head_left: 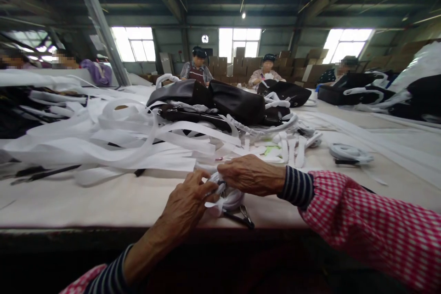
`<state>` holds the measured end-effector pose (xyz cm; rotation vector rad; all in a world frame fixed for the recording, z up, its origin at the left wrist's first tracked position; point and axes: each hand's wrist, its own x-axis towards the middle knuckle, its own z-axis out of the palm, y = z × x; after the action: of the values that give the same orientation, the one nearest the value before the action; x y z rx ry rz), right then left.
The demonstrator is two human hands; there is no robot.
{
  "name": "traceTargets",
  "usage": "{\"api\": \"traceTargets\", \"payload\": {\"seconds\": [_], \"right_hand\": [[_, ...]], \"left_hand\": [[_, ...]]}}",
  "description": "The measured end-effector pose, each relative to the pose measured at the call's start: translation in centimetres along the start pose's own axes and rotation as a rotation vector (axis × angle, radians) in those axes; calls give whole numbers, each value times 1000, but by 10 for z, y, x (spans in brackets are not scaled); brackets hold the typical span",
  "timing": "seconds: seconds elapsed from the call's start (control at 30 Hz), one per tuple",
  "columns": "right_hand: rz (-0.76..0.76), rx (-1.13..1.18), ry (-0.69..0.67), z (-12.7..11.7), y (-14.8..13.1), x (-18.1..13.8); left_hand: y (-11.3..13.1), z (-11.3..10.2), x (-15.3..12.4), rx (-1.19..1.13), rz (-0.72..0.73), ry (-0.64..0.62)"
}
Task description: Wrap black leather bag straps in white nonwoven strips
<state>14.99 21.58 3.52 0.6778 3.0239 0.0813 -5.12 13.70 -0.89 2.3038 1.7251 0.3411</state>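
Note:
Near the table's front edge lies a coiled bag strap (234, 199) wrapped in white strip. A black strap end with a metal snap hook (245, 213) sticks out of it toward the edge. My left hand (191, 195) grips the coil from the left, thumb and fingers bent in. From above and the right, my right hand (253, 174) closes its fingers on the same coil, close to the left fingertips. Part of the coil is hidden under both hands. A loose white flap (214, 207) hangs beside the left fingers.
Long white strips (113, 147) spread over the table's left. Black bags (237, 101) with white-wrapped handles are piled ahead. Another coiled strap (349, 152) lies to the right. Across the table, co-workers (197, 70) sit, with cardboard boxes (243, 66) behind them.

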Motion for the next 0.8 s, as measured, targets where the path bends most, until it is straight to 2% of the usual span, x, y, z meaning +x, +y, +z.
{"api": "traceTargets", "payload": {"seconds": [0.13, 0.3, 0.43, 0.63, 0.8], "right_hand": [[-19, 28, 53, 7, 5, 7], [79, -3, 72, 15, -1, 19], [-15, 4, 114, 17, -8, 20], [45, 29, 6, 2, -15, 22], [48, -50, -35, -8, -21, 36]], "left_hand": [[-2, 5, 1, -72, -8, 39], [-10, 12, 2, -228, 62, 90], [-14, 14, 2, -377, 78, 114], [-17, 20, 1, -660, 50, 139], [-21, 30, 0, -740, 47, 180]]}}
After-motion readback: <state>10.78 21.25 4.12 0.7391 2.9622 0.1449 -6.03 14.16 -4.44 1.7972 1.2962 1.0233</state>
